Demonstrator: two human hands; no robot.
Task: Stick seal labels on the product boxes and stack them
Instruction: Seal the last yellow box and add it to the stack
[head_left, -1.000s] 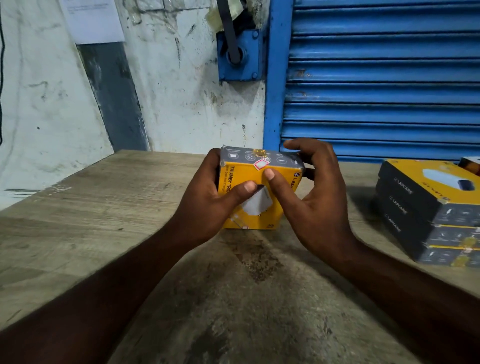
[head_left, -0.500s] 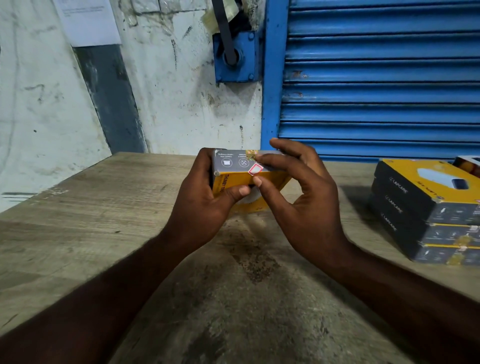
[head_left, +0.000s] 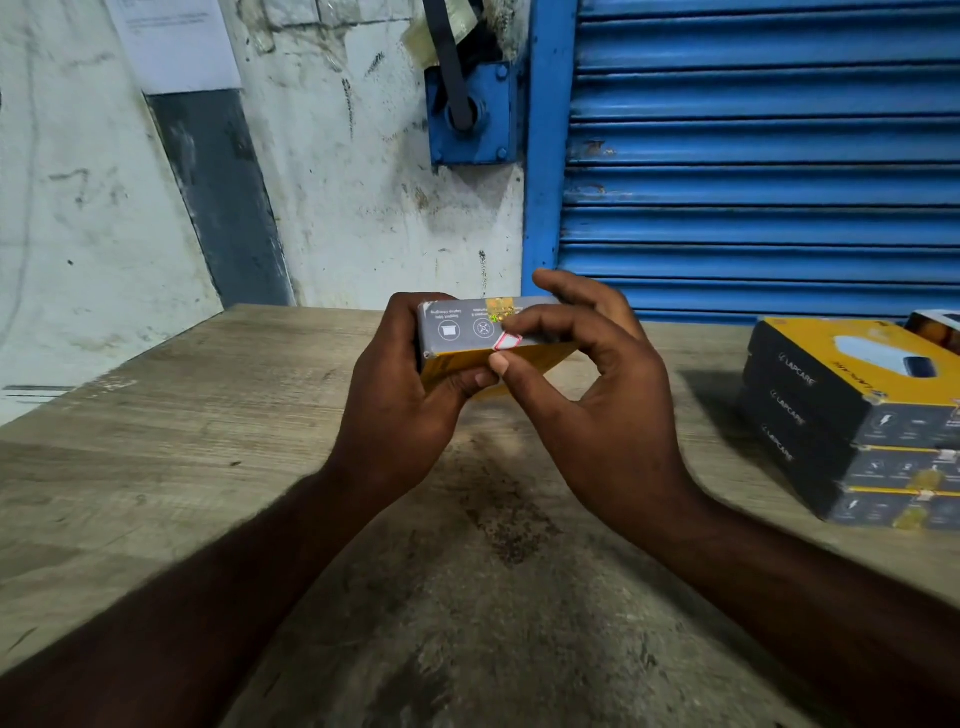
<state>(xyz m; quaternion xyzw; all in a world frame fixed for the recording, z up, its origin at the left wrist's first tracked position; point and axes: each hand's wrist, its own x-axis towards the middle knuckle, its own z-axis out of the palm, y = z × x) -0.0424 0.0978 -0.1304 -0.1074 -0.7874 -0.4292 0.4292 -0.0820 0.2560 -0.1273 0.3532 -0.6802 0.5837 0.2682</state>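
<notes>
Wooden table (head_left: 156, 467) by a white wall (head_left: 337, 208) and a blue shutter (head_left: 753, 156).
At 12 o'clock, the left hand (head_left: 400, 400) and right hand (head_left: 597, 395) both hold one yellow box (head_left: 457, 332), right fingertips pinching its small sticker (head_left: 507, 341). At 3 o'clock, one stack (head_left: 852, 426) of three boxes.

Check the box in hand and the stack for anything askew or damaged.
The box shows a scuffed white corner by the left hand. The stack of three sits slightly staggered. Nothing else stands out.
</notes>
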